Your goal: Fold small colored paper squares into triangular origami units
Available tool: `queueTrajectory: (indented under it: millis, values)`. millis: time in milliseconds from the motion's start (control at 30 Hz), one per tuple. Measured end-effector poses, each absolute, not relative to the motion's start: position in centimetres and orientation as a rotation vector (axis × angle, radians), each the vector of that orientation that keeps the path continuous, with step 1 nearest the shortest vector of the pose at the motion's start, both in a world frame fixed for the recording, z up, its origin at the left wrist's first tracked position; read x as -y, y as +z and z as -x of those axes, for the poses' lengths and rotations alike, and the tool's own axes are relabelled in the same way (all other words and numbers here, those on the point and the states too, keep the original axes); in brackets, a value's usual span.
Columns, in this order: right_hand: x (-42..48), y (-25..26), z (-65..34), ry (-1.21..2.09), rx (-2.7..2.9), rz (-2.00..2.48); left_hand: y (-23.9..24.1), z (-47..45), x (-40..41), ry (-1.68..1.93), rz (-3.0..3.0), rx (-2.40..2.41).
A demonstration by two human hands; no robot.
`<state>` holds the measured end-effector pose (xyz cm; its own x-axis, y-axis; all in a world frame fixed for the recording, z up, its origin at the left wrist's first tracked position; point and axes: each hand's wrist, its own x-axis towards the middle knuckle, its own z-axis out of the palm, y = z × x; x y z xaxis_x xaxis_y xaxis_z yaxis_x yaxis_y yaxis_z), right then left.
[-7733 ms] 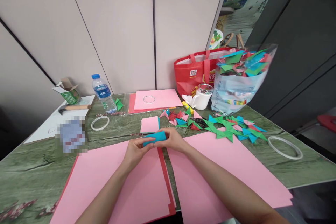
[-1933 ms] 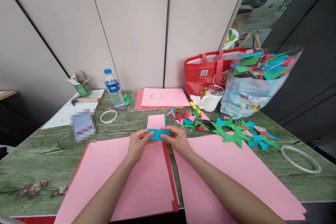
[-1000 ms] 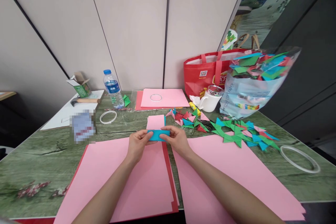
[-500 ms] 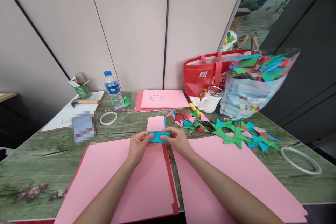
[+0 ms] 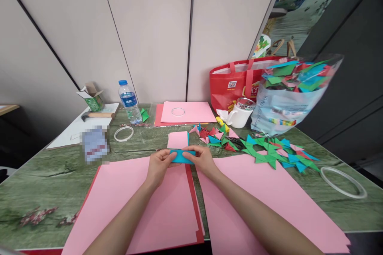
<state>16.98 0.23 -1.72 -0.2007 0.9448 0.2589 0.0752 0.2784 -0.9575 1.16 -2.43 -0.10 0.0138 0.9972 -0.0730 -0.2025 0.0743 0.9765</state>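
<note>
Between my two hands is a small blue strip of folded paper point(image 5: 181, 157), held level above the pink sheets. My left hand point(image 5: 158, 164) pinches its left end, thumb on the near face. At the other end my right hand point(image 5: 203, 160) grips it the same way, thumb pressed on top. Just beyond lies a small stack of pink paper pieces point(image 5: 177, 140) with a blue edge showing at its right. Large pink sheets point(image 5: 161, 203) with red ones beneath lie under my left forearm, and another pink sheet point(image 5: 254, 195) lies under my right.
Folded paper pieces point(image 5: 214, 135) and joined paper shapes point(image 5: 269, 152) lie to the right, before a white mug point(image 5: 239, 115), a red bag point(image 5: 221, 91) and a filled plastic bag point(image 5: 278, 107). Leftward are a water bottle point(image 5: 129, 103), a hammer point(image 5: 98, 115) and a white ring point(image 5: 115, 137).
Both hands keep hold of the blue paper. It has shifted very slightly and my right thumb lies a little further left on it. Everything else looks the same.
</note>
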Motion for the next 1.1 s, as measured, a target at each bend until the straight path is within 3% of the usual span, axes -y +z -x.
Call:
queueTrajectory:
  millis: [933,1100]
  values:
    - [0.22,-1.21,-16.77,1.053,1.565,0.987,-0.18,-0.99,2.39,1.289,-1.018,-1.138]
    - [0.10,-1.24,-16.86,1.046,1.534,1.018,-0.12,-1.21,2.51,1.164,-1.017,-1.011]
